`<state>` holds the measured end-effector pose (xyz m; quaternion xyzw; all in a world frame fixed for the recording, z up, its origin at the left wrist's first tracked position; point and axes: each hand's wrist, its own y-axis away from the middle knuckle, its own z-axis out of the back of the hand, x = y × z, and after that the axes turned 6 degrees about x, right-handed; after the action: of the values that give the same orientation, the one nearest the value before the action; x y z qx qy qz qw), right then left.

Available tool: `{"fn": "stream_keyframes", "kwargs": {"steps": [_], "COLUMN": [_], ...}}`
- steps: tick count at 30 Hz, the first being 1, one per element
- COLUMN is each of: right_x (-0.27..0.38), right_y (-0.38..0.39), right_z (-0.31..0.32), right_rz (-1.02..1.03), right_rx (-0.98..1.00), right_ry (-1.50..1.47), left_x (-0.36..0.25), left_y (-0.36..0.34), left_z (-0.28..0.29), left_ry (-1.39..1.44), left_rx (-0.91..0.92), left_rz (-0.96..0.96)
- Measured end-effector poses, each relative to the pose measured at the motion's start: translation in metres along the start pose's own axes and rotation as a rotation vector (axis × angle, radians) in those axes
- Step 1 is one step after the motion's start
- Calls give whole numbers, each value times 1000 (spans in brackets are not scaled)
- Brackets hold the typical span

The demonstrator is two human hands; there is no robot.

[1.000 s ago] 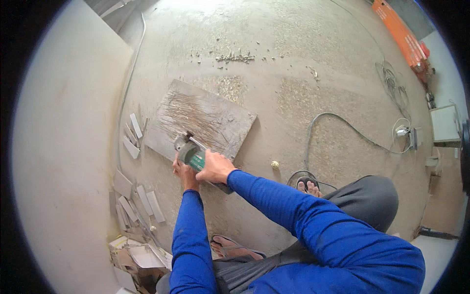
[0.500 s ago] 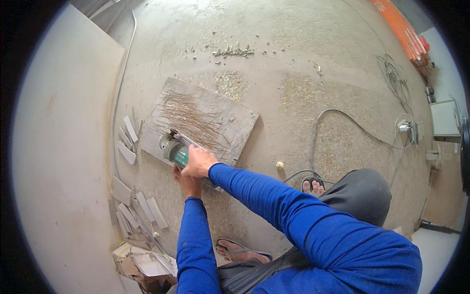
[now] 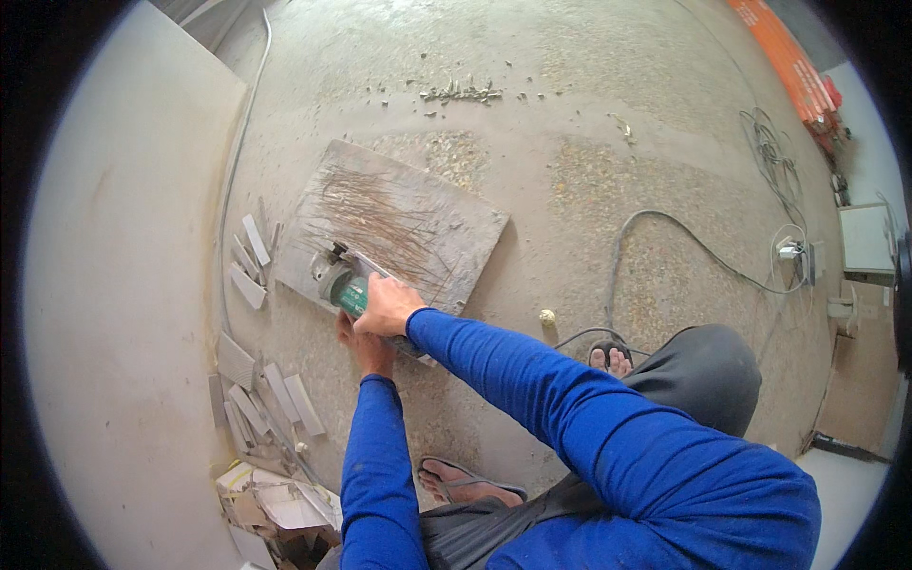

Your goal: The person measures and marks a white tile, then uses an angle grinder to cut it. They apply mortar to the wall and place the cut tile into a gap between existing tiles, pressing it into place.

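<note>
A green handheld power cutter with a grey metal head rests low over a dusty grey slab, near its lower left edge. My right hand is closed over the top of the green body. Below it, my left hand is wrapped round the tool's near underside, and its fingers are partly hidden by the tool and my right hand. A pale narrow strip lies along the cutter's right side, partly covered by my right hand. Many rusty brown scored lines cross the slab's face. The cutter's blade is hidden.
Cut tile strips lie left of the slab along a pale panel. Broken pieces are heaped at lower left. A grey cable loops to a power strip at right. Rubble lies beyond the slab.
The view has shifted slightly, so the slab and floor sit a little farther right. Both hands keep their hold on the cutter, which has barely moved on the slab.
</note>
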<state>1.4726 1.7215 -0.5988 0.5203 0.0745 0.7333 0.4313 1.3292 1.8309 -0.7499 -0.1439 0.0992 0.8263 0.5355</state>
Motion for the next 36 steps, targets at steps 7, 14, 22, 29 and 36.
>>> {"fn": "stream_keyframes", "kwargs": {"steps": [7,14,22,29,36], "right_x": [-3,-5,-9,-12,-17], "right_y": [2,5,6,9,15], "right_z": [0,1,2,3,2], "right_rz": [22,8,10,4,24], "right_rx": [5,9,31,40,14], "right_ry": [-16,-30,-23,-39,-50], "left_x": [-12,-19,-18,-22,-17], "left_y": [-1,-4,-7,-7,-9], "left_z": [9,14,13,14,9], "left_ry": [-52,-11,10,68,-9], "left_rx": [-40,-27,-71,-80,-72], "left_rz": [-34,-10,-19,16,7]}}
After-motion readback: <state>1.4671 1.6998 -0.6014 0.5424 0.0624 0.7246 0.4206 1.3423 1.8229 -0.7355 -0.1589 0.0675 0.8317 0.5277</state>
